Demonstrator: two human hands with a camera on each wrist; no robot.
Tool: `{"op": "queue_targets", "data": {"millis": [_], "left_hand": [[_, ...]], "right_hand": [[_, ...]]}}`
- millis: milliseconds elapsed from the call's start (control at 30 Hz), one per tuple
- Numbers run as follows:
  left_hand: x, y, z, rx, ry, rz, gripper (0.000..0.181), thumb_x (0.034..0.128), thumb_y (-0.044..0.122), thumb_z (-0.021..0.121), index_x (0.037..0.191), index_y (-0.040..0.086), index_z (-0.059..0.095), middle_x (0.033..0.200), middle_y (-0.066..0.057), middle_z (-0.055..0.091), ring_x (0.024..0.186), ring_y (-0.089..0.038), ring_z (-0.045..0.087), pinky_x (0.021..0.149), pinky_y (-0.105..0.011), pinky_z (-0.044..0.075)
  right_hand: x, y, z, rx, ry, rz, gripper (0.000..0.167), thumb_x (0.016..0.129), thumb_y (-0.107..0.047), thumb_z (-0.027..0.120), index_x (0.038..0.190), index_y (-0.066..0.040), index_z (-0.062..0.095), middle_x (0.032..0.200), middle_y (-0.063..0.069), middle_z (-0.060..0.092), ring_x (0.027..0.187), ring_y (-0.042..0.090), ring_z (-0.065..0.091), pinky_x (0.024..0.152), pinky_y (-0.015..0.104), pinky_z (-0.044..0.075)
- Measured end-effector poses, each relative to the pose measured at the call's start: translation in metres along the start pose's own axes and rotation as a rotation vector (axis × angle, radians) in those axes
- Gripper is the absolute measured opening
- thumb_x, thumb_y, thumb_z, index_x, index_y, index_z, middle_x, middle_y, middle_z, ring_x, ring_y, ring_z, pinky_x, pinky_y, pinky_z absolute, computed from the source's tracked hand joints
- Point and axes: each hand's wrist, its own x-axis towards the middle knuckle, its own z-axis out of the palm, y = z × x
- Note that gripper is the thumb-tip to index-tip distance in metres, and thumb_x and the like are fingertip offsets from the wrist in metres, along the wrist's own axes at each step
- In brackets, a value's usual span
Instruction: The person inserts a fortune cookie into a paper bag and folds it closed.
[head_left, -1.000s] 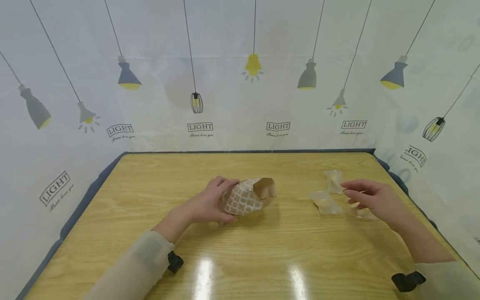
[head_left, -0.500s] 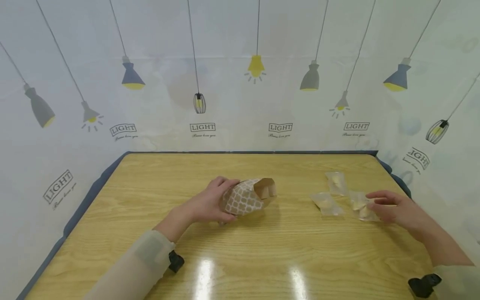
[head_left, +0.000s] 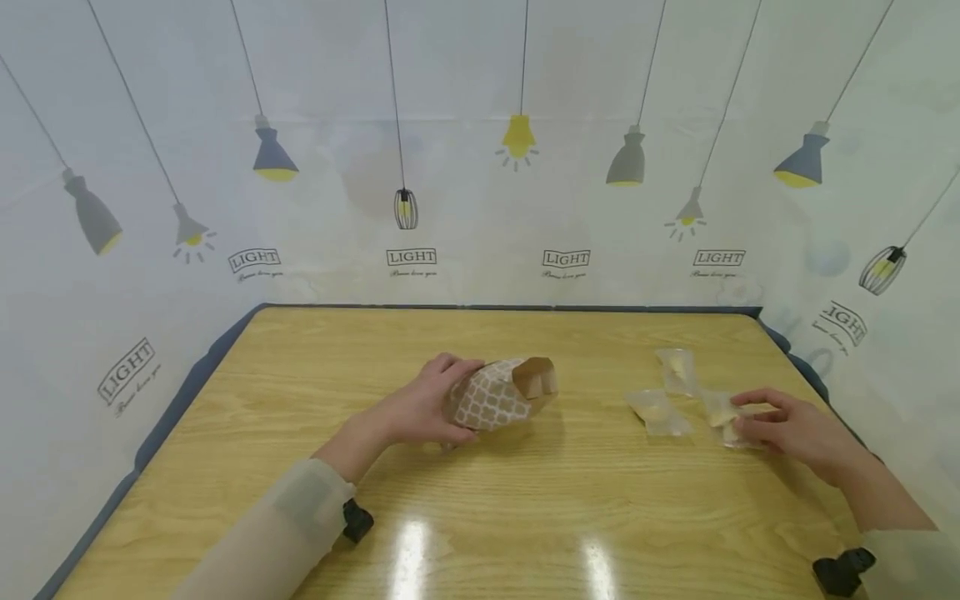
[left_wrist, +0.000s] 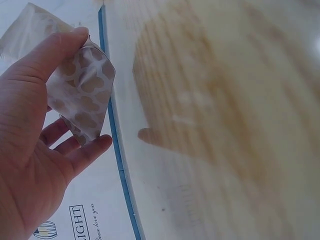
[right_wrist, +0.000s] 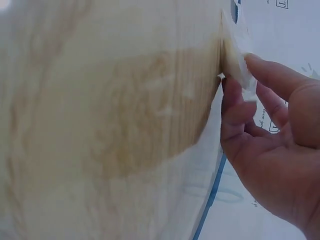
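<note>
In the head view, my left hand (head_left: 423, 410) grips the closed end of a brown paper bag (head_left: 491, 398) with a white lattice pattern. The bag lies on its side, its mouth turned right. The left wrist view has the thumb of my left hand (left_wrist: 45, 135) across the bag (left_wrist: 85, 90) and fingers beneath. At the right, my right hand (head_left: 802, 433) pinches a small clear packet (head_left: 718, 410) with pale contents at its right edge. In the right wrist view this packet (right_wrist: 232, 55) stands tilted between thumb and fingers of my right hand (right_wrist: 275, 115).
Two more clear packets lie on the wooden table (head_left: 525, 500): one (head_left: 678, 371) farther back, another (head_left: 656, 412) left of the pinched one. A wall sheet (head_left: 480, 192) printed with lamps rises behind the table and along both sides.
My right hand has moved right and down from beside the back packet to the rightmost packet, and its fingers have closed on it. My left hand keeps its grip on the bag.
</note>
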Motion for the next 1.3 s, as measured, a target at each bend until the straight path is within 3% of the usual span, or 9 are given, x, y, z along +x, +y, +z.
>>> {"op": "queue_targets", "data": {"millis": [167,300,500,700,867,1067,1300], "left_hand": [[0.001,0.002,0.0,0.001,-0.007,-0.016,0.106,0.0825,0.031,0.098,0.169,0.02,0.038,0.154,-0.015,0.044,0.142,-0.033,0.047,0.121,-0.06,0.048],[0.0,0.004,-0.001,-0.007,-0.009,-0.025,0.106,0.0826,0.03,0.098,0.169,0.02,0.038,0.154,-0.015,0.044,0.142,-0.033,0.047,0.121,-0.06,0.047],[0.001,0.003,-0.001,-0.004,-0.009,-0.02,0.106,0.083,0.03,0.098,0.169,0.019,0.038,0.154,-0.015,0.044,0.141,-0.033,0.047,0.12,-0.06,0.048],[0.001,0.001,0.0,0.001,-0.004,-0.026,0.106,0.0827,0.03,0.098,0.169,0.021,0.038,0.154,-0.014,0.044,0.141,-0.033,0.047,0.12,-0.06,0.048],[-0.001,0.003,-0.001,-0.001,0.0,-0.027,0.105,0.0825,0.029,0.098,0.169,0.02,0.038,0.153,-0.015,0.044,0.141,-0.034,0.046,0.12,-0.06,0.048],[-0.001,0.005,-0.002,-0.006,-0.004,-0.031,0.106,0.0828,0.028,0.098,0.169,0.018,0.038,0.153,-0.017,0.044,0.141,-0.034,0.046,0.121,-0.061,0.047],[0.001,0.004,-0.002,0.009,-0.004,-0.034,0.108,0.0828,0.03,0.098,0.17,0.015,0.036,0.154,-0.018,0.043,0.142,-0.035,0.046,0.121,-0.061,0.047]], "right_hand": [[-0.005,-0.001,-0.001,0.024,0.076,-0.042,0.066,0.113,-0.039,0.063,0.161,0.002,0.046,0.142,0.03,0.063,0.099,0.008,0.067,0.076,0.034,0.061],[-0.008,-0.009,-0.003,0.103,0.142,-0.075,0.066,0.11,-0.041,0.067,0.161,-0.003,0.048,0.141,0.023,0.059,0.097,-0.002,0.068,0.084,0.031,0.066],[-0.009,-0.032,0.003,0.13,0.173,-0.136,0.062,0.109,-0.044,0.069,0.161,-0.015,0.054,0.133,0.0,0.06,0.102,-0.004,0.07,0.086,0.027,0.063],[-0.01,-0.07,0.021,0.171,0.163,-0.255,0.055,0.108,-0.036,0.072,0.157,-0.011,0.06,0.122,-0.019,0.068,0.104,0.0,0.074,0.084,0.027,0.061],[-0.007,-0.094,0.034,0.196,0.146,-0.291,0.053,0.107,-0.035,0.073,0.154,-0.011,0.063,0.126,-0.016,0.07,0.107,0.0,0.074,0.087,0.027,0.062],[-0.005,-0.113,0.048,0.222,0.109,-0.325,0.051,0.108,-0.035,0.072,0.155,-0.015,0.064,0.142,0.004,0.07,0.109,0.003,0.075,0.089,0.026,0.063],[-0.002,-0.133,0.062,0.27,0.094,-0.343,0.052,0.106,-0.033,0.075,0.153,-0.014,0.063,0.14,0.016,0.069,0.106,0.007,0.077,0.09,0.032,0.066]]}}
